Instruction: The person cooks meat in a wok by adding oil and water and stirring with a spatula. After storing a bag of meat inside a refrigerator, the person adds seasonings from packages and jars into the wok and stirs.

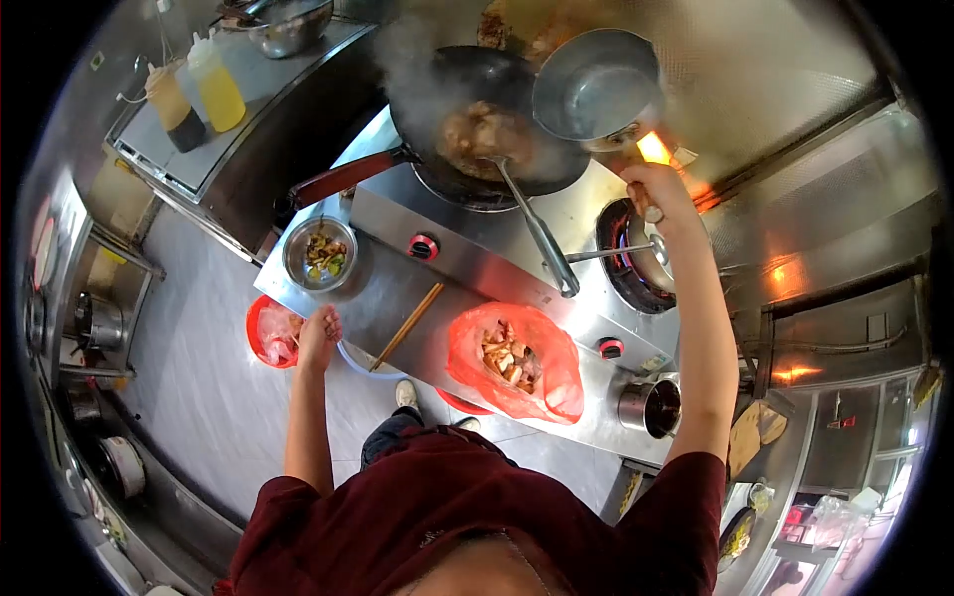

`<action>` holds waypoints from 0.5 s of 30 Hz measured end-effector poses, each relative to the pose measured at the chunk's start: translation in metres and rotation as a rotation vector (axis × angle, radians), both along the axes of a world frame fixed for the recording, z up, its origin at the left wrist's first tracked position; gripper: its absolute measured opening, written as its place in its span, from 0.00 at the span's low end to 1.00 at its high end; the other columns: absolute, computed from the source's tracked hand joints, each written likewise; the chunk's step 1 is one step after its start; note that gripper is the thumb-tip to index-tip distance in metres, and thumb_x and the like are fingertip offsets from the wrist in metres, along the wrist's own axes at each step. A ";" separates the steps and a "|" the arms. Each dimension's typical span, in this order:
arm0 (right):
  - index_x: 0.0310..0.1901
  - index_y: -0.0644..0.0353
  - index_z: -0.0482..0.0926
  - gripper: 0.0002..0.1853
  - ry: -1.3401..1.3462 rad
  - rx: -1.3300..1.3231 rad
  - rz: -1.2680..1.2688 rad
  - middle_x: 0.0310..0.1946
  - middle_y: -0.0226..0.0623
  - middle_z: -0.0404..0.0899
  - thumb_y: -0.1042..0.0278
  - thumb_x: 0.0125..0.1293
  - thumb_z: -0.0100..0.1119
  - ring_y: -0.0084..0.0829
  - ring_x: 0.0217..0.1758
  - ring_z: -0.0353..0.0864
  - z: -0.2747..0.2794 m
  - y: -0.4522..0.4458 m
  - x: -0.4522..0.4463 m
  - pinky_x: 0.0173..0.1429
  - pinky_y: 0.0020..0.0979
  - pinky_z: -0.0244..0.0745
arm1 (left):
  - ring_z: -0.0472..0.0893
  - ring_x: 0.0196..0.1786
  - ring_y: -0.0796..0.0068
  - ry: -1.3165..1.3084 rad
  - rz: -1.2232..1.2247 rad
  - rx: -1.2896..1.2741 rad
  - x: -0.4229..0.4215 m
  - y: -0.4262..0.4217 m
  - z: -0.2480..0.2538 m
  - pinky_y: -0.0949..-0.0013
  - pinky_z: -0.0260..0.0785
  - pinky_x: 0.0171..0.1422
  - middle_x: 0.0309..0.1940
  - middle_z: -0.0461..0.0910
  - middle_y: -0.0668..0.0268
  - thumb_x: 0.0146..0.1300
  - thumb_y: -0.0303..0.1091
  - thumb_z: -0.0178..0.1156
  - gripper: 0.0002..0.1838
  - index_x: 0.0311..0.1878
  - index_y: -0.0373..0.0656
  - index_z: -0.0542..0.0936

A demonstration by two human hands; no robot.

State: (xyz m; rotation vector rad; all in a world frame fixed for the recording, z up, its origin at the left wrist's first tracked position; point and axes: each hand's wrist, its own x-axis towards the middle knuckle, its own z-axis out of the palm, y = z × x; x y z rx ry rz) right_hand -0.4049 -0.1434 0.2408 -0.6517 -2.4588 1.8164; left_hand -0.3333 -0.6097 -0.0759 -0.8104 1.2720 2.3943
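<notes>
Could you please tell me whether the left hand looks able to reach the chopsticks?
Probably yes: the chopsticks lie close to the left hand, and nothing seems to stand between them.

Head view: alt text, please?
A person's right hand holds a metal pan by its handle near a steaming wok of food, flame visible beside the pan. The left hand is near a steel bowl at the counter's edge.

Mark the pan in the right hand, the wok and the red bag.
Pan [596, 84]: head view, inside surface.
Wok [558, 169]: head view, inner wall beside the food.
Red bag [557, 375]: head view, plastic beside its contents.
</notes>
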 end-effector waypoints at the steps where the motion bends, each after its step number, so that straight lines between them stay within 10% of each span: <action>1: 0.19 0.61 0.71 0.07 0.003 0.057 0.007 0.13 0.33 0.70 0.73 0.48 0.58 0.22 0.12 0.66 -0.005 -0.002 -0.002 0.18 0.23 0.58 | 0.71 0.25 0.84 0.022 -0.029 0.010 -0.002 -0.001 -0.010 0.80 0.64 0.31 0.24 0.73 0.75 0.59 0.36 0.53 0.07 0.37 0.45 0.74; 15: 0.23 0.60 0.72 0.06 0.109 -0.029 -0.062 0.13 0.31 0.69 0.71 0.52 0.57 0.21 0.09 0.63 -0.011 0.022 -0.009 0.13 0.22 0.56 | 0.72 0.26 0.81 -0.039 0.029 -0.013 0.006 -0.009 -0.010 0.78 0.65 0.32 0.24 0.73 0.74 0.60 0.37 0.52 0.07 0.36 0.44 0.75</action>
